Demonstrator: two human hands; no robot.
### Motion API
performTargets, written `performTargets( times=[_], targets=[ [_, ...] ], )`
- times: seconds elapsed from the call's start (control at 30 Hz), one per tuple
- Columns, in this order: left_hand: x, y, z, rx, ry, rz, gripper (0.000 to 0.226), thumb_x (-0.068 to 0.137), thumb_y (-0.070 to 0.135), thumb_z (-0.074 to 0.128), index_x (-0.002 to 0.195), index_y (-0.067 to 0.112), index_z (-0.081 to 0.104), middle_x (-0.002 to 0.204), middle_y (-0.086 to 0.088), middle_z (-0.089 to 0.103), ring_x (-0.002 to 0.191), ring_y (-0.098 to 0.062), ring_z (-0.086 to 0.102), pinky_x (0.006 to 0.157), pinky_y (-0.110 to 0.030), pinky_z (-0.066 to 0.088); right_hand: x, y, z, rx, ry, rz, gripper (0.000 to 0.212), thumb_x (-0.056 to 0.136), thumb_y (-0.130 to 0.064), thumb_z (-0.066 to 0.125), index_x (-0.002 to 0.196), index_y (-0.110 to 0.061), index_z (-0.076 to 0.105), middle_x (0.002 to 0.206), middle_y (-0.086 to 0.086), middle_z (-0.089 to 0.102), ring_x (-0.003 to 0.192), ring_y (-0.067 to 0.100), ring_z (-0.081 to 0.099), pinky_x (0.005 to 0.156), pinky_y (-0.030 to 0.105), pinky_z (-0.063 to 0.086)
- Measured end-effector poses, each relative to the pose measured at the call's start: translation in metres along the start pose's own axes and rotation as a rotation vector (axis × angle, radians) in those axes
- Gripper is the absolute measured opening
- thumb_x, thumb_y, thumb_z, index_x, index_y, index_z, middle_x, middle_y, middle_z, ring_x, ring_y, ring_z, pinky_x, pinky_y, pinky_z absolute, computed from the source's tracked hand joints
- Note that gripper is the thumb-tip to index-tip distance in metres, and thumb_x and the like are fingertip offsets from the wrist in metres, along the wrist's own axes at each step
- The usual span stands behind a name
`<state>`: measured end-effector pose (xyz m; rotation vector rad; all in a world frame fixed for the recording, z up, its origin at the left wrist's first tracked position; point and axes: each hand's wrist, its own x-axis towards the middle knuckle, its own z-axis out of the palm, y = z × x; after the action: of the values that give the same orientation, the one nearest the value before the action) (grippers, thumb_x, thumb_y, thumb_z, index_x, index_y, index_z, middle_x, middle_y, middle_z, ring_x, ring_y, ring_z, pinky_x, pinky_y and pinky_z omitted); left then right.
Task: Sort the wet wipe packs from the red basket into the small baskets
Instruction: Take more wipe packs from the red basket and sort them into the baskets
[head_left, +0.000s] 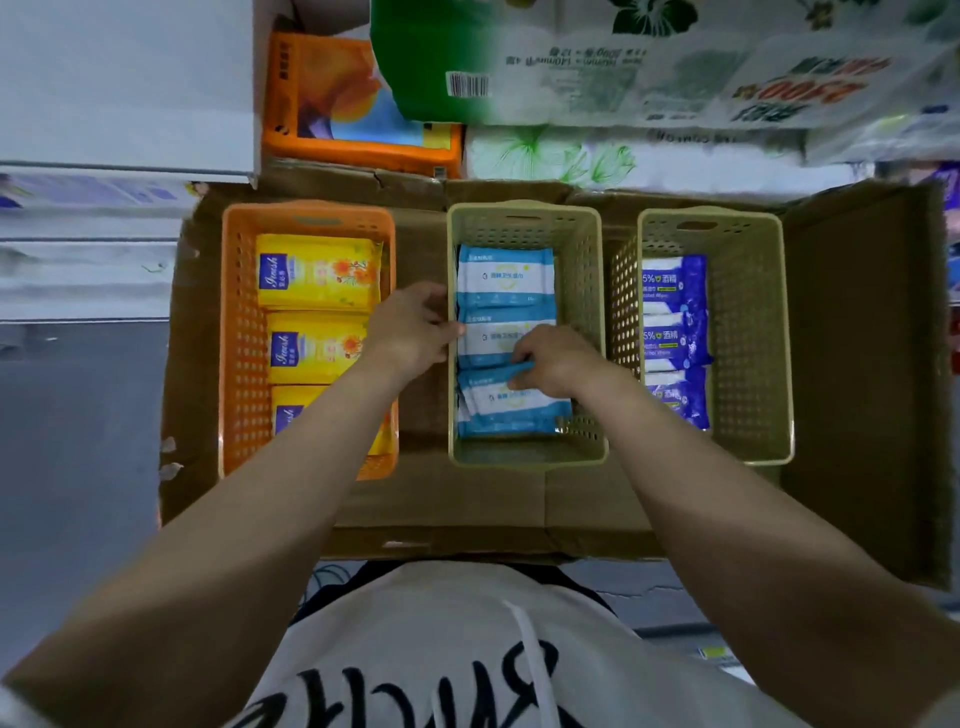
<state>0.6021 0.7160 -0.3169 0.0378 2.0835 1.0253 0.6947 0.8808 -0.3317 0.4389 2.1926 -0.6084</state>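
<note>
Beige middle basket (589, 312), 12 o'clock: right hand (553, 361) pinches a light-blue wipe pack (511, 410); left hand (410, 327) grips the rim. Step: seating pack. Next: release, fetch another.

My left forearm covers most of the nearest yellow pack (291, 410); my right arm hides part of the nearest dark-blue pack (685, 405). Pack print is unreadable.
</note>
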Motion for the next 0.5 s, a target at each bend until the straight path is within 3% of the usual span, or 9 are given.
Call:
performTargets(
  times=[0.1,0.23,0.4,0.5],
  targets=[
    [0.001,0.000,-0.001,-0.011,-0.005,-0.011,0.051,0.086,0.011,0.072,0.133,0.019,0.053,0.106,-0.005,0.065,0.086,-0.018,0.068,0.055,-0.019,0.055,0.005,-0.002,0.021,-0.022,-0.038,0.048,0.047,0.089,-0.034,0.071,0.132,-0.016,0.060,0.132,0.005,0.060,0.118,0.023,0.056,0.094,0.031,0.047],
    [0.000,-0.001,-0.001,-0.057,-0.013,-0.020,0.056,0.085,0.009,0.073,0.137,0.017,0.052,0.112,-0.011,0.066,0.092,-0.022,0.068,0.062,-0.024,0.058,0.005,-0.004,0.030,-0.079,0.038,0.101,0.041,0.090,-0.035,0.069,0.126,-0.019,0.058,0.125,0.004,0.061,0.113,0.024,0.058,0.085,0.033,0.050],
    [-0.001,-0.001,0.000,-0.074,-0.003,-0.019,0.058,0.086,0.009,0.072,0.139,0.017,0.050,0.114,-0.012,0.065,0.093,-0.022,0.068,0.062,-0.023,0.057,0.004,-0.007,0.034,-0.272,0.125,0.101,0.044,0.090,-0.041,0.066,0.127,-0.017,0.060,0.125,0.006,0.059,0.123,0.023,0.048,0.090,0.033,0.051],
    [-0.001,-0.002,0.001,-0.063,0.006,-0.017,0.058,0.086,0.010,0.073,0.139,0.017,0.050,0.114,-0.011,0.065,0.093,-0.021,0.068,0.059,-0.020,0.056,0.003,-0.007,0.037,-0.294,0.181,0.099,0.038,0.091,-0.041,0.066,0.119,-0.016,0.064,0.119,0.006,0.063,0.116,0.022,0.053,0.083,0.031,0.050]
  ],
)
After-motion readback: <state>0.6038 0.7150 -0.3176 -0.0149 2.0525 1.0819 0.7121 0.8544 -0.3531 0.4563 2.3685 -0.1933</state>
